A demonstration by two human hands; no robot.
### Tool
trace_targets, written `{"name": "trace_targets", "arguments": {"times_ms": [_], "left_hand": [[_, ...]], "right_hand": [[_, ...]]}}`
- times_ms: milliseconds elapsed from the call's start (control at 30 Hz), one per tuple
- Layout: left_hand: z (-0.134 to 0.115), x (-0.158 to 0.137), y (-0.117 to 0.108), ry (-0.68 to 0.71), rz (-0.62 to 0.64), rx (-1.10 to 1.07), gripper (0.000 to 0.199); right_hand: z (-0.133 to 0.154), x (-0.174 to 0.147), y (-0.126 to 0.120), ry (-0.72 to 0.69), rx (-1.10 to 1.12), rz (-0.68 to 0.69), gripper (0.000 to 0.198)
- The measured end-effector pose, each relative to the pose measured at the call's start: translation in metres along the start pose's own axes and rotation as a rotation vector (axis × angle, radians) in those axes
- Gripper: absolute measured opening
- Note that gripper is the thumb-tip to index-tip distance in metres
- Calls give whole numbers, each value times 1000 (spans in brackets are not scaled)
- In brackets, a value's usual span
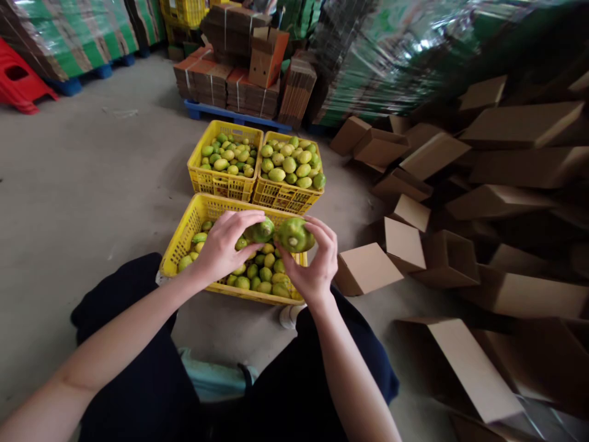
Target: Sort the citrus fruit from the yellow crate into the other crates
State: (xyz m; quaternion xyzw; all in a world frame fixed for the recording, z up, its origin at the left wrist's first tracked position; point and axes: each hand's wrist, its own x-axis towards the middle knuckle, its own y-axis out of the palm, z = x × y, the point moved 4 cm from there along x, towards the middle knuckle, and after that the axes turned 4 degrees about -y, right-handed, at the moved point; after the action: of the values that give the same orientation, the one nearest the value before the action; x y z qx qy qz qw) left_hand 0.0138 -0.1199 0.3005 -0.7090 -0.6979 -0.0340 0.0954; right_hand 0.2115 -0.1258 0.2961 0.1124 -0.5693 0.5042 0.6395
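Observation:
Above the near yellow crate (181, 236), my left hand (225, 242) is closed around a dark green lemon (261, 230). Close beside it, my right hand (317, 258) grips a larger yellow-green lemon (294, 236), its blunt end turned toward me. The two fruits are nearly side by side; whether they touch is hard to tell. Green and yellow lemons (257, 276) lie in the crate below, partly covered by my hands and forearms.
Beyond stand a left yellow crate (221, 182) and a right yellow crate (288, 197), both full of lemons. Many cardboard boxes (368, 268) are heaped at the right. Flattened cartons (207, 80) sit on a blue pallet (230, 115). A red plastic stool (21, 77) is at far left.

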Motion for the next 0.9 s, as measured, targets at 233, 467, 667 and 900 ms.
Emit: {"name": "trace_targets", "arguments": {"times_ms": [233, 467, 667, 900], "left_hand": [[2, -8, -9, 427, -21, 516, 30], [-6, -17, -5, 861, -153, 816, 41], [-3, -15, -5, 883, -213, 890, 40], [4, -16, -10, 913, -284, 830, 45]], "right_hand": [[5, -2, 6, -190, -133, -2, 61], [6, -1, 7, -227, -203, -10, 63], [9, -1, 7, -235, -259, -39, 70], [9, -3, 6, -209, -292, -36, 67]]}}
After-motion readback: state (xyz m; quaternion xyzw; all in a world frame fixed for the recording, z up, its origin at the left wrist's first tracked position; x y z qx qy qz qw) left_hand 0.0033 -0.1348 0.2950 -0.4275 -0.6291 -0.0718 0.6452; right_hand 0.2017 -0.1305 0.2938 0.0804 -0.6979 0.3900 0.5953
